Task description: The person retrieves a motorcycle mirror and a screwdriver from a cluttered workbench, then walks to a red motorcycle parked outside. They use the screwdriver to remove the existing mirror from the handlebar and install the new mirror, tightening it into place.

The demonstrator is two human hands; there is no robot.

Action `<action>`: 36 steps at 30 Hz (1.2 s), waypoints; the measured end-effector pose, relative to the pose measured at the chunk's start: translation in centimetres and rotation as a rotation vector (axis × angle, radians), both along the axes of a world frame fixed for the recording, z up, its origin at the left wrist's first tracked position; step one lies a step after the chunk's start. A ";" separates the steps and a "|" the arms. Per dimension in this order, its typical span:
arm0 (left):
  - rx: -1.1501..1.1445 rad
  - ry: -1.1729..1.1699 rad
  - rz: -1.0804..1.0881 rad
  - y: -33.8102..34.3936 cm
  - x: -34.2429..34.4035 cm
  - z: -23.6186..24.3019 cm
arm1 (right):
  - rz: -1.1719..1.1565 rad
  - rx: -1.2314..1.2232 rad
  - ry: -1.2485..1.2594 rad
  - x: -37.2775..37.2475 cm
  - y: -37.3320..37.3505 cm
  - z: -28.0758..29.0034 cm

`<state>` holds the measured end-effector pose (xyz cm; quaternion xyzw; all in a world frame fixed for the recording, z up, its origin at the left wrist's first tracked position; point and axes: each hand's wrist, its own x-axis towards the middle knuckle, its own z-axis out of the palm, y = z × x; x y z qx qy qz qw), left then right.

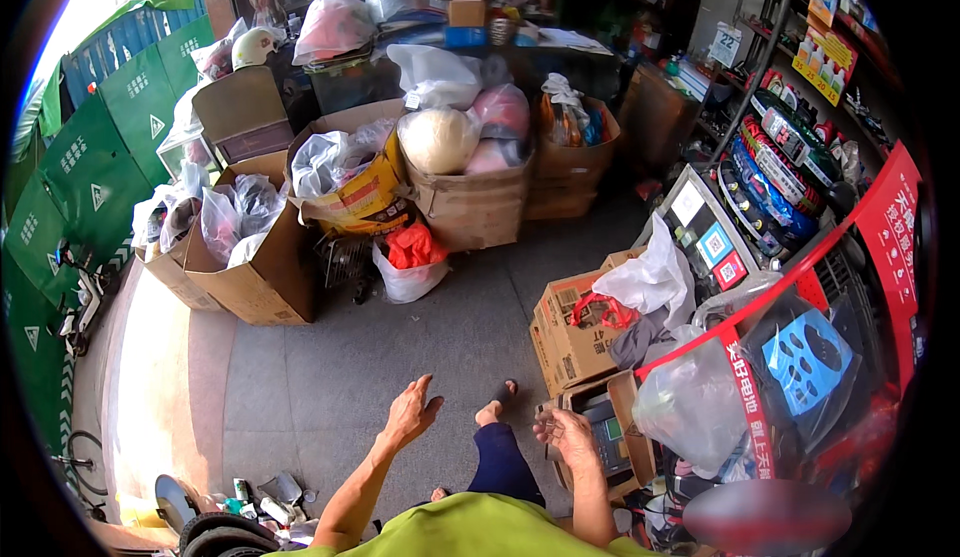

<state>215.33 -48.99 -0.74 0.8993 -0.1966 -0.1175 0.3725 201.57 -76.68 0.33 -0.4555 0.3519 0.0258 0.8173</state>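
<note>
My left hand (412, 412) hangs in the air over the grey floor, fingers stretched and thumb apart, with nothing in it. To the right of my leg, my right hand (568, 435) has its fingers curled in; something small and dark seems to show at the fingertips, too small to name. Just beside that hand stands an open cardboard box (636, 449) with a dark grey and green boxy item (607, 434) inside. Beyond it is a larger cardboard box (572, 342), with a red plastic bag (606, 311) and a white plastic bag (655, 275) on top.
Several cartons of bagged goods, including a wide carton (468, 207), stand ahead. A white bag with red contents (412, 269) sits on the floor. Stacked tyres (775, 172) and a red-edged rack (740, 397) line the right. More tyres (225, 537) and loose bottles lie lower left.
</note>
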 end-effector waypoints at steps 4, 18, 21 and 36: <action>0.000 0.144 -0.169 -8.3 8.4 -0.1 | -0.235 0.146 0.054 8.5 -8.4 -4.8; 0.328 0.254 0.024 -10.9 36.0 -2.7 | 0.107 -0.147 -0.408 48.9 -18.8 8.7; 0.230 0.290 0.111 -11.8 43.4 -3.0 | 0.286 -0.096 -0.322 52.7 -19.2 6.1; -0.794 0.261 0.155 -24.2 78.7 19.7 | -0.047 -0.254 -0.416 84.4 -37.7 16.5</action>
